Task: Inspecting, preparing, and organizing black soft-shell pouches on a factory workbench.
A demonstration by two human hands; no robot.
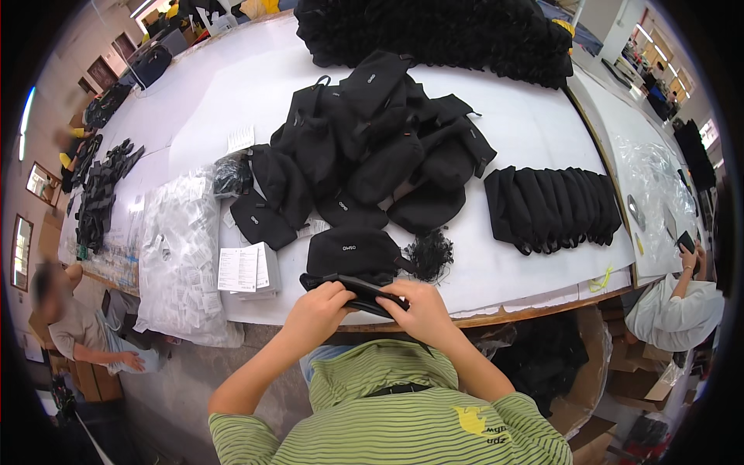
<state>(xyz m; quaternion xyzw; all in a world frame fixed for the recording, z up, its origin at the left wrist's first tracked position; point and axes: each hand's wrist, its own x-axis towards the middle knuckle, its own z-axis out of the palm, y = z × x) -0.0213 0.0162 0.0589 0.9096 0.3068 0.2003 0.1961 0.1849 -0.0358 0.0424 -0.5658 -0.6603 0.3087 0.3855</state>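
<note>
At the table's near edge, a black fabric pouch (pixel 367 297) is pinched between my two hands. My left hand (pixel 319 308) grips its left side with the thumb on top, and my right hand (pixel 421 307) has hold of the right side. Just beyond lies another black pouch (pixel 351 252) with a small white print; whether it joins the held one cannot be told. A loose heap of similar pouches (pixel 385 159) rises farther back. To the right of my hands sits a small tangle of black threads (pixel 431 256).
On the left are a stack of printed white cards (pixel 246 269) and a clear bag of small white packets (pixel 182 256). A neat row of black pouches (pixel 552 209) lies at right, a large black pile (pixel 434 35) at the back. One person (pixel 674 310) stands right, another (pixel 85 318) left.
</note>
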